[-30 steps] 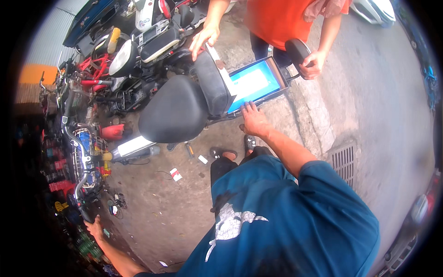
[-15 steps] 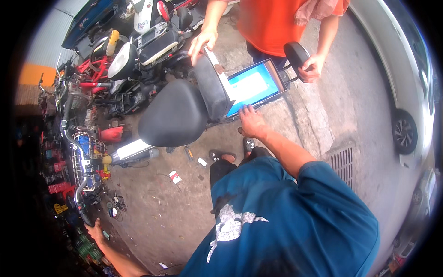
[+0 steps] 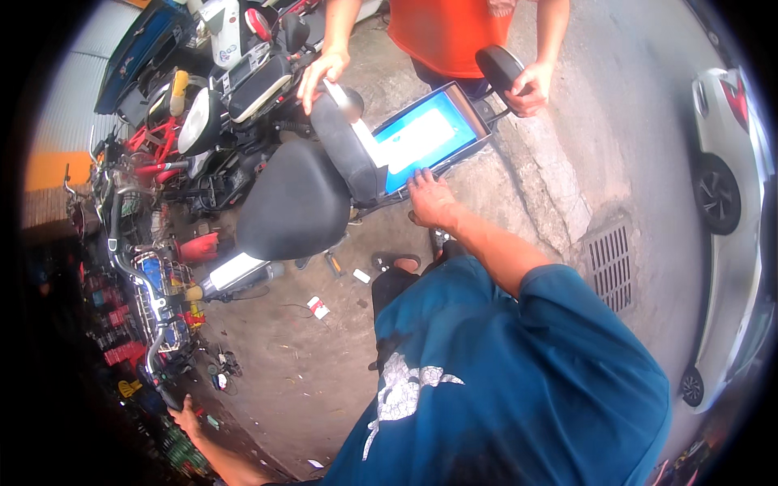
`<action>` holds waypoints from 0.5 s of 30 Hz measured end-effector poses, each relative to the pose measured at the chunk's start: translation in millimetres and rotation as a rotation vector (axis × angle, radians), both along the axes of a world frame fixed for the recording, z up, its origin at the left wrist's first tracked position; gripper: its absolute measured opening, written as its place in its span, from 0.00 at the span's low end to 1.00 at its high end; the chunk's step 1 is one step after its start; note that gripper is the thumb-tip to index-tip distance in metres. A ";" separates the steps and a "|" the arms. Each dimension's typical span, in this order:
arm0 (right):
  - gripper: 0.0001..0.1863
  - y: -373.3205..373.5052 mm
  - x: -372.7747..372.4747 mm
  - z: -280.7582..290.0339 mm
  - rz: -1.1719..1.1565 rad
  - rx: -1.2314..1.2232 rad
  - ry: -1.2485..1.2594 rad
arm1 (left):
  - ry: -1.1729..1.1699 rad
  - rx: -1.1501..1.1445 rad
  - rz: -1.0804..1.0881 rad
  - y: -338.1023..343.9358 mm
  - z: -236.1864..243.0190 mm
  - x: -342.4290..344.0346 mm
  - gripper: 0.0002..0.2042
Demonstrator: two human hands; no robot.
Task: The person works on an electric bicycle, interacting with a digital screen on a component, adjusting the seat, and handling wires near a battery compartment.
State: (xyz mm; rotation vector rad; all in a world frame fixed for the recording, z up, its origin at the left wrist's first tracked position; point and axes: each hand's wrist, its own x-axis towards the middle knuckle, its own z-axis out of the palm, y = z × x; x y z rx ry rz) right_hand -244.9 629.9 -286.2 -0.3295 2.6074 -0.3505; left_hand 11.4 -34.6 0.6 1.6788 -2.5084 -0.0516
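I find the left hand (image 3: 186, 417) at the handlebar grip (image 3: 168, 395), closure unclear; the right hand (image 3: 431, 200), loosely open, touches the rear box (image 3: 471, 112) behind the saddle (image 3: 293, 202). Should the co-worker's hand (image 3: 324, 74) slip, the tipped rear seat (image 3: 344, 150) could pinch fingers.

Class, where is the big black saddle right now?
In the head view, the saddle sits above and left of centre, between the handlebar on its left and the dark cushion just to its right.
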 end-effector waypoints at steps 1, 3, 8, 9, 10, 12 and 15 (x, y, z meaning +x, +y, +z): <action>0.38 -1.0 1.0 -2.2 0.004 -0.001 0.012 | -0.064 -0.045 0.007 0.0 2.5 -1.4 0.47; 0.43 -0.8 -1.1 -10.2 0.001 0.027 0.016 | -0.022 0.009 -0.011 8.0 6.5 -9.0 0.46; 0.44 2.3 1.3 -13.5 -0.022 -0.005 0.011 | 0.055 0.077 -0.033 -4.3 2.4 -4.8 0.44; 0.44 2.7 1.0 -14.1 -0.023 -0.025 0.015 | 0.053 0.075 -0.042 -6.8 2.4 -5.4 0.44; 0.44 3.1 0.5 -14.3 -0.022 -0.044 0.020 | 0.044 0.050 -0.042 -9.1 2.5 -5.7 0.44; 0.43 2.1 1.6 -13.7 -0.025 -0.046 0.017 | 0.034 0.022 -0.035 -11.1 1.9 -2.5 0.44; 0.43 2.2 3.5 -7.2 -0.026 -0.051 -0.011 | 0.063 0.043 -0.025 -4.2 6.7 -2.1 0.45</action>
